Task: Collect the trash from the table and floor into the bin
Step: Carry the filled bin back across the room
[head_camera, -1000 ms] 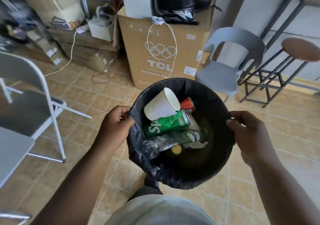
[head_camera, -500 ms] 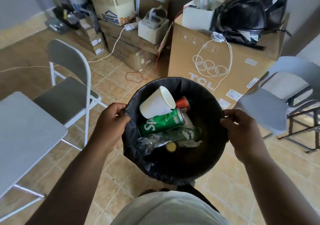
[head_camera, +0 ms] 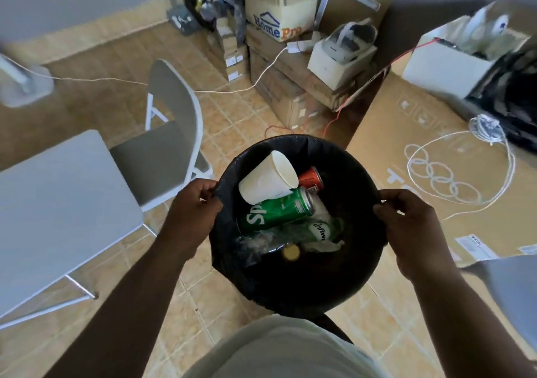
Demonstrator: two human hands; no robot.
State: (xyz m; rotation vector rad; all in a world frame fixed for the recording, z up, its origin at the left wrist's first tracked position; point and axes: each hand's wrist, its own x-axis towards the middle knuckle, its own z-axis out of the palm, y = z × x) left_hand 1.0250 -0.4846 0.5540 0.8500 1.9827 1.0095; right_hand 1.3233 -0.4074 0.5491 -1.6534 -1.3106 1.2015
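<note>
moved: view swinging left, table [head_camera: 58,203] coming in
bin [head_camera: 360,278]: hanging between hands
left hand [head_camera: 194,212]: gripping rim
right hand [head_camera: 412,226]: gripping rim

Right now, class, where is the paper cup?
In the head view, the paper cup lies on its side in the bin, upper left, resting on the green can.
</note>
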